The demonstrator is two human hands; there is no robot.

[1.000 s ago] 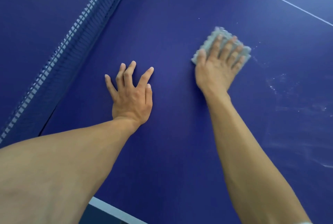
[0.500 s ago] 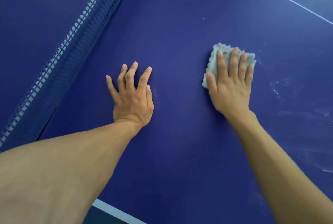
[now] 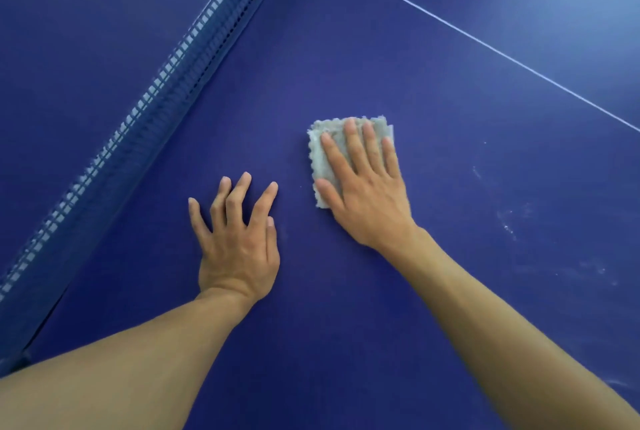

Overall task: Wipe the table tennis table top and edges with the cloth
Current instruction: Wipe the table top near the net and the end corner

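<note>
The dark blue table tennis table top point(image 3: 346, 48) fills the view. A small folded grey cloth point(image 3: 322, 156) lies flat on it near the middle. My right hand point(image 3: 363, 194) presses down on the cloth with fingers stretched over it, covering its right and near parts. My left hand point(image 3: 239, 239) rests flat on the bare table just left of the cloth, fingers spread, holding nothing.
The blue net point(image 3: 145, 100) runs diagonally from the lower left to the top middle, left of both hands. A thin white line point(image 3: 485, 43) crosses the table at upper right. Pale dust smears point(image 3: 509, 221) mark the surface right of my right hand.
My right hand has slid the cloth leftward and nearer to me, toward my left hand. The left hand has stayed planted on the table.
</note>
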